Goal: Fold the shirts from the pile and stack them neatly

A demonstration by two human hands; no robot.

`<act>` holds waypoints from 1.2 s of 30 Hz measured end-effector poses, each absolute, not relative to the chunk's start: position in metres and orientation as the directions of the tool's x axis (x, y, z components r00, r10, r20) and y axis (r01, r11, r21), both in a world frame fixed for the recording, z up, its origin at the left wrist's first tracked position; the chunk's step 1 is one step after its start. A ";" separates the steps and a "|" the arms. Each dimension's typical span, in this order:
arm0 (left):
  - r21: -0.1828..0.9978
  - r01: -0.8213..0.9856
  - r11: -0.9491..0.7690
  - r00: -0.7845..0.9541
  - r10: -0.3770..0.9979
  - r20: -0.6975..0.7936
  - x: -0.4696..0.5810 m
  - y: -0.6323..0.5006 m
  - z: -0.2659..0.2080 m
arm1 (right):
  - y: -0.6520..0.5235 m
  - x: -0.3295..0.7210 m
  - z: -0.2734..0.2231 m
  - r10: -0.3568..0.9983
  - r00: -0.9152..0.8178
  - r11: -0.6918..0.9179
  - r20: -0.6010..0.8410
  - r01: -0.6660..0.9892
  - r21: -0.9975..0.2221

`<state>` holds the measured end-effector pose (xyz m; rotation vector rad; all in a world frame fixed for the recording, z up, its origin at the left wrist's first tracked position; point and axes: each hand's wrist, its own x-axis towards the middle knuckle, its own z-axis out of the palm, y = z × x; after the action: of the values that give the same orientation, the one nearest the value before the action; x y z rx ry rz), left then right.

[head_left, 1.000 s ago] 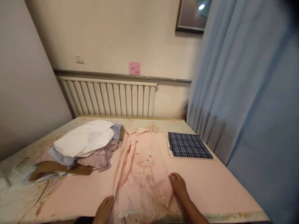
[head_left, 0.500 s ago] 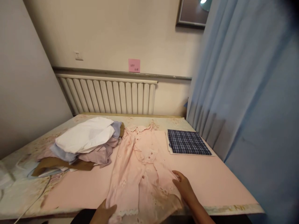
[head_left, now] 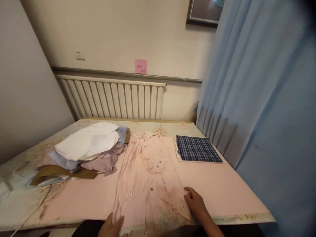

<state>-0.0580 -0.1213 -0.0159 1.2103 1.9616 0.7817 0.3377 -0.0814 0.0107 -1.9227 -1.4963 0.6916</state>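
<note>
A pale pink blouse [head_left: 134,177] with a scalloped collar, heart-like buttons and cut-out flower embroidery lies front up, its collar away from me. Its lower hem reaches the near table edge and is partly out of view. My left hand [head_left: 110,226] is closed on the lower left side of the blouse, thumb on top. At the lower right side, my right hand [head_left: 196,202] has curled fingers pinching the edge of the cloth. Some wrinkles run down the blouse's left half and around the middle button.
A heap of crumpled clothes [head_left: 86,144], white on top, lies at left. Folded dark blue plaid cloth [head_left: 198,149] sits at right on a white folded piece. A pink mat [head_left: 222,187] covers part of the flowered tablecloth [head_left: 18,197]. A blue curtain [head_left: 259,98] hangs at right; a radiator [head_left: 111,98] stands behind.
The blouse's lower right part, bunched and folded before, now lies flatter and straighter. My right hand has shifted slightly down and its fingers have curled more. My left hand stays at the lower left edge.
</note>
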 end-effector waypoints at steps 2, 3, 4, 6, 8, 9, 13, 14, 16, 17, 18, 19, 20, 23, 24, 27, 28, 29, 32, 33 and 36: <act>0.798 0.451 0.399 -0.290 0.911 -0.292 -0.062 -0.120 -0.023 | -0.081 0.337 0.010 0.976 0.217 -0.170 -0.027 0.674 -0.719; 0.800 0.443 0.405 -0.279 0.910 -0.307 -0.063 -0.119 -0.025 | -0.082 0.336 0.010 0.977 0.211 -0.162 -0.021 0.677 -0.718; 0.798 0.444 0.407 -0.278 0.910 -0.309 -0.065 -0.118 -0.028 | -0.082 0.336 0.009 0.979 0.205 -0.154 -0.017 0.679 -0.718; 0.793 0.455 0.405 -0.276 0.911 -0.307 -0.066 -0.117 -0.031 | -0.082 0.336 0.007 0.980 0.197 -0.145 -0.011 0.680 -0.719; 0.792 0.462 0.399 -0.285 0.912 -0.294 -0.066 -0.116 -0.031 | -0.082 0.336 0.006 0.981 0.194 -0.145 -0.014 0.680 -0.719; 0.790 0.463 0.401 -0.288 0.911 -0.294 -0.066 -0.116 -0.030 | -0.082 0.336 0.005 0.981 0.194 -0.147 -0.017 0.680 -0.718; 0.782 0.467 0.413 -0.307 0.905 -0.294 -0.062 -0.118 -0.021 | -0.084 0.336 0.005 0.982 0.188 -0.143 -0.016 0.688 -0.711; 0.782 0.467 0.413 -0.313 0.904 -0.290 -0.061 -0.119 -0.018 | -0.085 0.335 0.006 0.982 0.188 -0.142 -0.014 0.692 -0.708; 0.791 0.459 0.405 -0.323 0.905 -0.276 -0.059 -0.120 -0.013 | -0.086 0.335 0.006 0.982 0.186 -0.143 -0.015 0.697 -0.703; 0.795 0.451 0.404 -0.327 0.904 -0.274 -0.058 -0.120 -0.011 | -0.087 0.334 0.007 0.982 0.187 -0.144 -0.016 0.697 -0.702; 0.799 0.444 0.405 -0.330 0.903 -0.275 -0.058 -0.121 -0.011 | -0.087 0.334 0.006 0.982 0.187 -0.144 -0.016 0.697 -0.702; 0.801 0.439 0.408 -0.333 0.901 -0.277 -0.058 -0.121 -0.011 | -0.087 0.334 0.006 0.983 0.186 -0.141 -0.013 0.696 -0.704; 0.800 0.437 0.412 -0.335 0.900 -0.280 -0.058 -0.120 -0.012 | -0.087 0.334 0.006 0.983 0.186 -0.139 -0.010 0.695 -0.706; 0.796 0.447 0.408 -0.326 0.903 -0.280 -0.061 -0.119 -0.020 | -0.087 0.335 0.005 0.983 0.185 -0.137 -0.011 0.683 -0.717; 0.795 0.451 0.405 -0.322 0.905 -0.278 -0.062 -0.118 -0.022 | -0.087 0.336 0.005 0.983 0.186 -0.136 -0.011 0.678 -0.722; 0.786 0.465 0.408 -0.316 0.905 -0.283 -0.064 -0.118 -0.027 | -0.087 0.338 0.004 0.981 0.192 -0.133 -0.002 0.667 -0.733; 0.783 0.469 0.408 -0.317 0.906 -0.282 -0.064 -0.118 -0.027 | -0.087 0.339 0.004 0.981 0.194 -0.131 0.000 0.663 -0.737; 0.783 0.471 0.405 -0.316 0.907 -0.279 -0.065 -0.118 -0.027 | -0.087 0.340 0.004 0.981 0.194 -0.130 0.001 0.660 -0.740; 0.784 0.478 0.395 -0.300 0.913 -0.277 -0.064 -0.118 -0.025 | -0.086 0.342 0.002 0.981 0.194 -0.131 -0.003 0.653 -0.746; 0.778 0.486 0.398 -0.297 0.912 -0.281 -0.064 -0.117 -0.025 | -0.086 0.343 0.002 0.981 0.195 -0.132 -0.002 0.653 -0.746; 0.756 0.509 0.411 -0.304 0.908 -0.289 -0.063 -0.117 -0.022 | -0.087 0.344 0.002 0.979 0.203 -0.136 -0.001 0.650 -0.748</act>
<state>-0.0632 -0.1168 -0.0218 1.2037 1.9552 0.7120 0.3442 -0.0865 0.0024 -1.8621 -1.5146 0.6824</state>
